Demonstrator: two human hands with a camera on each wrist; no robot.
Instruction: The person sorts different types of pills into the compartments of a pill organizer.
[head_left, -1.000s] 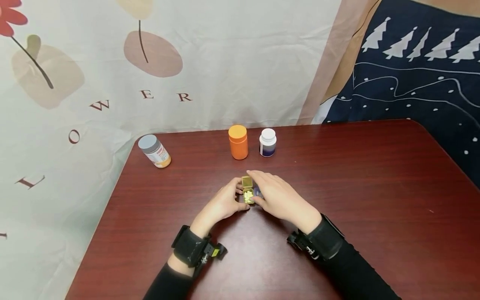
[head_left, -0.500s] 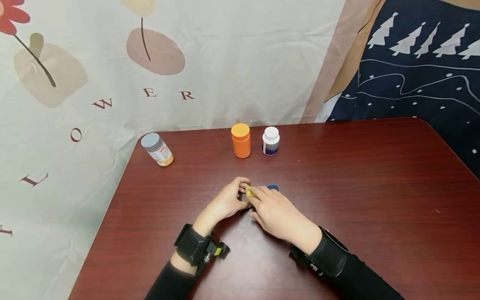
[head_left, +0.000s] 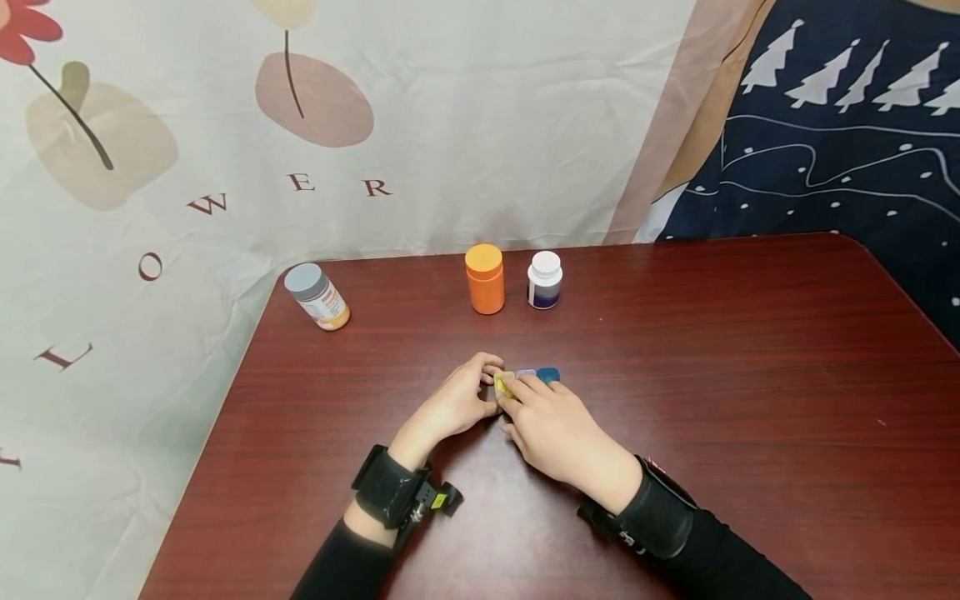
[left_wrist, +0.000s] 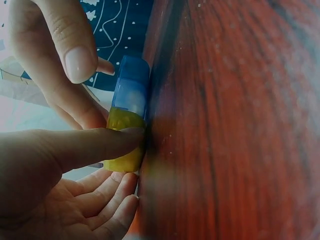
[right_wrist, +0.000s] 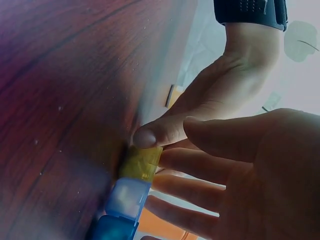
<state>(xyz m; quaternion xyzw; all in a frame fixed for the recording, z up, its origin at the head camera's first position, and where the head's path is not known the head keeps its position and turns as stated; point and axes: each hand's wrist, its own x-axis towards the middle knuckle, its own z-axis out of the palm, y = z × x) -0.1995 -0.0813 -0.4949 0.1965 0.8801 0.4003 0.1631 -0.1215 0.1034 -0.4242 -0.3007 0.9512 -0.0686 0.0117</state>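
A small pill organizer [left_wrist: 134, 92] lies on the table in a row of yellow, pale see-through and blue compartments. My left hand [head_left: 454, 402] holds its yellow end [left_wrist: 125, 162], thumb on the near side and fingers curled at the end and far side. Over the yellow lid [head_left: 502, 383], now down, lie the extended fingers of my right hand [head_left: 561, 433]. The right thumb [right_wrist: 225, 134] stands apart from the box. Something whitish shows through the pale middle compartment [right_wrist: 128, 199]. Beyond the right fingers, the blue compartment [head_left: 548, 375] sticks out.
Toward the table's back edge stand an orange bottle [head_left: 485, 283] and a white bottle [head_left: 544, 281] with a dark blue lower label. A grey-capped bottle [head_left: 318, 297] stands at the back left corner. Printed cloth [head_left: 480, 125] hangs behind the reddish-brown table [head_left: 720, 375].
The yellow lid was up, with pale tablets showing inside; it has come down under my right fingers. My right hand has turned over the box, while my left hand keeps its hold.
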